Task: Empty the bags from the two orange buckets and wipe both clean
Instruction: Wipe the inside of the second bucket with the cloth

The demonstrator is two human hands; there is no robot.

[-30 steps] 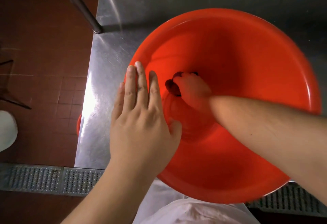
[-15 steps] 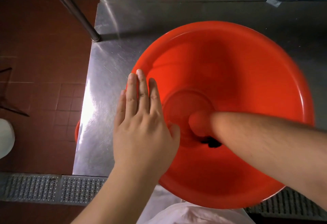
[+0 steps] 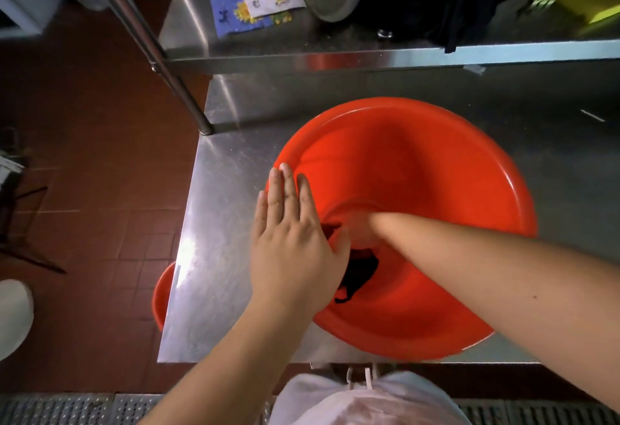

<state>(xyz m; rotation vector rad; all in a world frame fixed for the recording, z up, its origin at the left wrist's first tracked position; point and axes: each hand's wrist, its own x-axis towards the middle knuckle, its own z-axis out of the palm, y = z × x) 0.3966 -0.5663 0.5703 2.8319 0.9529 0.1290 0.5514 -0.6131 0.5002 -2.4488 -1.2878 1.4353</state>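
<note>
1. One view only, head-worn, wide-angle, looking forward and steeply down from above the person's chest.
2. Close range: the round orange plastic bucket on the brushed steel table fills the centre, both forearms entering from the bottom edge.
3. Top of frame reaches the steel upper shelf; left side shows the red-brown tiled floor.
4. Edges curve from lens distortion; no second view to overlap.

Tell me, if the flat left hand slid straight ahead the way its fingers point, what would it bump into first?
The left hand lies flat on the orange bucket's near rim, fingers pointing away over the sloping inside wall. Straight on, it would probably slide across that wall and meet the far rim first; depth is hard to judge.
</note>
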